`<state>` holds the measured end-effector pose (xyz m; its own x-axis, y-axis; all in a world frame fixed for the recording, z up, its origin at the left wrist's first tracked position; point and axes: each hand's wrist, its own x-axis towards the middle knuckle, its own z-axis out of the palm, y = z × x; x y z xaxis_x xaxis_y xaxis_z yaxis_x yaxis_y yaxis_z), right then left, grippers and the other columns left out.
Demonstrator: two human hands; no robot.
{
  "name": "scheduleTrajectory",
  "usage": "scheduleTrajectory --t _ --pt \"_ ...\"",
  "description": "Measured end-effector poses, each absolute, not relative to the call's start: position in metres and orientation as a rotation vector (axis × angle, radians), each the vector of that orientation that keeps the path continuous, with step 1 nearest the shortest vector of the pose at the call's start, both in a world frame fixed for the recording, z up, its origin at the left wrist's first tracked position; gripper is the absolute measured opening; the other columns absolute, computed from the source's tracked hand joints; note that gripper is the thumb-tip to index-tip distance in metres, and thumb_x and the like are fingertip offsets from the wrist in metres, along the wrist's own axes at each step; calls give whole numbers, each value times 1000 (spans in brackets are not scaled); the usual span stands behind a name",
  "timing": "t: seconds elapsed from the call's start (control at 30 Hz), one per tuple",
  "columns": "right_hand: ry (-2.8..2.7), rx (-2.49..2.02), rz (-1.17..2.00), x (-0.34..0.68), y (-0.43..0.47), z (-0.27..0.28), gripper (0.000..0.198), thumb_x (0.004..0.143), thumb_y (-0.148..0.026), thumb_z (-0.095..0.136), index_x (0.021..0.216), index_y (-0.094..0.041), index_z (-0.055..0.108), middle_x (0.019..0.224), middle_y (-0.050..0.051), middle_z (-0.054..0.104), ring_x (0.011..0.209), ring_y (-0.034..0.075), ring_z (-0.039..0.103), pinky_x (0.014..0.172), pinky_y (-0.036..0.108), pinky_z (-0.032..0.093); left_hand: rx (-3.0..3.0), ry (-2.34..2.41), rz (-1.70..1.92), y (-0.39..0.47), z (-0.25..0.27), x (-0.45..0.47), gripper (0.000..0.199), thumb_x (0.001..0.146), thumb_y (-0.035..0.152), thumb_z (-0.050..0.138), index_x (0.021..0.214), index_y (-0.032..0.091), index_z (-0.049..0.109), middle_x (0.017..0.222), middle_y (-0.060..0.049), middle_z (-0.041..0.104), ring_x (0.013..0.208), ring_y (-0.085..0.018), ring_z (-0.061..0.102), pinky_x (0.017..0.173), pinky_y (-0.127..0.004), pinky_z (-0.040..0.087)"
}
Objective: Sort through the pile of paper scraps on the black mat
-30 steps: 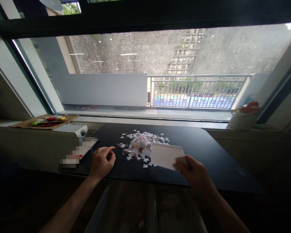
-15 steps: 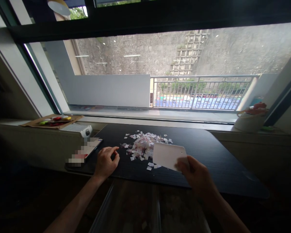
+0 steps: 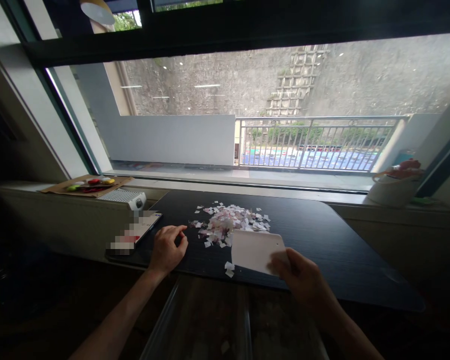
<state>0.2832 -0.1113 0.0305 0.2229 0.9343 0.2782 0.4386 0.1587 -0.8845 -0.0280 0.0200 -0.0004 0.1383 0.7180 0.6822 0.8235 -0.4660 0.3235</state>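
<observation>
A heap of small white paper scraps [image 3: 230, 217] lies on the black tabletop [image 3: 303, 225]. My right hand [image 3: 302, 272] grips a flat white scraper [image 3: 257, 250] by its right end. This scraper has rounded corners and a small hole, and its far edge is at the near side of the heap. A few loose scraps [image 3: 229, 269] lie by its left edge, close to the table's front. My left hand [image 3: 169, 248] rests left of the heap, fingers bent, with a gap between thumb and forefinger and nothing held.
Below the table's front edge stands a see-through bin [image 3: 210, 315] with a scrap inside. A booklet or box [image 3: 144, 225], partly blurred out, lies at the table's left. Behind are a white heater-like unit [image 3: 125, 196], cardboard [image 3: 65, 185] with colourful items, and a white pot [image 3: 388, 190].
My right hand has drawn the scraper toward the table's front edge and slightly left, bringing a few loose scraps nearer the edge. My left hand stays in place on the table.
</observation>
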Motion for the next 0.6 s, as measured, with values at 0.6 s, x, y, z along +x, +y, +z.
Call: scheduleTrajectory --t 0.6 --pt "-1187 -1568 492 315 -107 24 27 71 -45 63 73 -18 64 60 1 63 55 17 58 51 28 46 -2258 -1535 -1241 21 -2 -28 23 76 25 48 91 20 65 80 -5 68 88 -24 60 86 -42 44"
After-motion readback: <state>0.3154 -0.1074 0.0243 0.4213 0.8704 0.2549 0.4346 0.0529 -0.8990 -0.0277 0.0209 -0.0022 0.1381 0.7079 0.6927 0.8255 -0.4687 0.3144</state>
